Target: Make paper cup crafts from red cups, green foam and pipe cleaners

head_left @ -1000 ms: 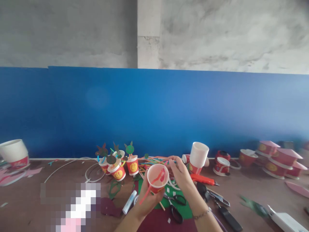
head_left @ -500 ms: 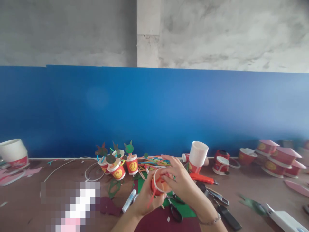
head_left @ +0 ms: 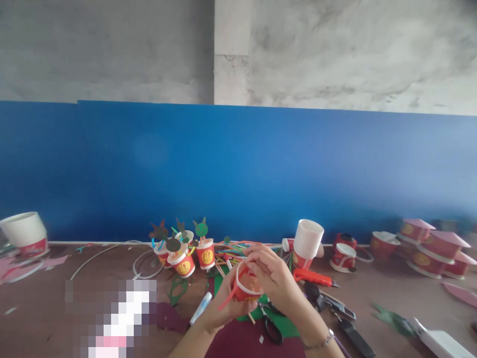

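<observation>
A red paper cup [head_left: 246, 297] with a white rim is tilted with its mouth toward me, and my left hand [head_left: 222, 303] is wrapped round it. From the cup's left side pokes a thin red straw [head_left: 226, 300]. My right hand [head_left: 274, 273] reaches over the far rim, its fingers bent together at the cup's mouth; what they pinch is hidden. Below the cup, black-handled scissors [head_left: 271, 323] lie on green and maroon paper [head_left: 242, 343]. A glue stick [head_left: 201, 308] rests just left of my left hand.
Cups with paper animal heads [head_left: 184, 261] stand at the back left, beside colourful straws [head_left: 238, 247]. Stacked white cups [head_left: 308, 238], an orange utility knife [head_left: 315, 277] and keys with a black fob [head_left: 354, 335] are on the right. Pink-roofed cups [head_left: 434, 248] stand farther right.
The cup has tilted and turned in my left hand, and its straw points further left. My right fingers have drawn back from inside the cup to its rim.
</observation>
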Demonstrator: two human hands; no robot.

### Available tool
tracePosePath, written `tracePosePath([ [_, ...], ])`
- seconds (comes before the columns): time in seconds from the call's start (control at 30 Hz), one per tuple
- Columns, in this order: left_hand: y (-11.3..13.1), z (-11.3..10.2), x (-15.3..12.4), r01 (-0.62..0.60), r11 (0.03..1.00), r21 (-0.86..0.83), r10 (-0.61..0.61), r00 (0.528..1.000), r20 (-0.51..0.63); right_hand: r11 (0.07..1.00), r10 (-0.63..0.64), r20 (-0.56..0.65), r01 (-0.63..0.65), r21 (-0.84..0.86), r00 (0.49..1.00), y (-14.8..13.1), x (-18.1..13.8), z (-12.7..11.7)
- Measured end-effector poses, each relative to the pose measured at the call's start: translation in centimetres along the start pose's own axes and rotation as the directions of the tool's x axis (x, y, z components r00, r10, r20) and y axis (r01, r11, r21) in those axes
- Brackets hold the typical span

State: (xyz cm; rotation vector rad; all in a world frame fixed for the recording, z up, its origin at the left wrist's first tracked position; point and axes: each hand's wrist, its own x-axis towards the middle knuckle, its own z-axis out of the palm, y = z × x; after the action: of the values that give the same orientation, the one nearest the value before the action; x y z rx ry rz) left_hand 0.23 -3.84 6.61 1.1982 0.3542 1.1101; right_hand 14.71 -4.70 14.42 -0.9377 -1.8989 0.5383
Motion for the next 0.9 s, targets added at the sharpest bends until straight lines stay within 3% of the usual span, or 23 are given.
tracePosePath([
  [0.1,-0.2,0.0,-0.1,0.007,1.0,-0.004,-0.008,0.999,-0.036,0.995,0.081,0.022,-0.082,0.062,0.996,0.2,0.0,-0.3],
  [0.2,-0.1,-0.3,-0.1,-0.016,1.0,-0.003,0.015,0.995,-0.097,0.969,0.214,-0.092,-0.199,0.145,0.973,1.2,0.1,-1.0],
  [0.27,-0.1,-0.6,-0.1,-0.035,0.999,-0.011,0.034,0.994,-0.108,0.935,0.33,-0.178,-0.295,0.196,0.927,1.9,0.3,-1.3],
  [0.33,-0.1,-0.9,-0.1,-0.049,0.999,-0.011,0.047,0.992,-0.114,0.875,0.442,-0.132,-0.394,0.28,0.887,2.3,0.4,-1.2],
  [0.4,-0.3,-1.0,-0.1,-0.052,0.999,0.004,0.052,0.99,-0.128,0.796,0.493,0.011,-0.457,0.397,0.87,2.2,0.5,-0.7],
  [0.47,-0.4,-1.0,0.0,-0.05,0.998,0.034,0.054,0.987,-0.154,0.724,0.493,0.09,-0.466,0.509,0.865,1.9,0.5,0.1],
  [0.63,-0.3,-0.6,-0.1,-0.033,0.999,0.025,0.037,0.982,-0.185,0.62,0.548,-0.03,-0.382,0.685,0.836,1.1,0.5,1.7],
  [0.73,0.1,0.0,-0.1,-0.049,0.999,-0.023,0.045,0.989,-0.144,0.649,0.573,-0.106,-0.371,0.664,0.813,1.5,0.5,1.7],
  [0.83,0.4,0.2,0.0,-0.032,0.999,-0.034,0.027,0.991,-0.132,0.697,0.564,-0.088,-0.417,0.583,0.821,2.6,0.6,1.2],
  [0.9,0.2,-0.2,0.0,-0.012,1.0,-0.022,0.009,0.991,-0.13,0.762,0.551,-0.154,-0.42,0.493,0.82,3.3,0.6,0.6],
])
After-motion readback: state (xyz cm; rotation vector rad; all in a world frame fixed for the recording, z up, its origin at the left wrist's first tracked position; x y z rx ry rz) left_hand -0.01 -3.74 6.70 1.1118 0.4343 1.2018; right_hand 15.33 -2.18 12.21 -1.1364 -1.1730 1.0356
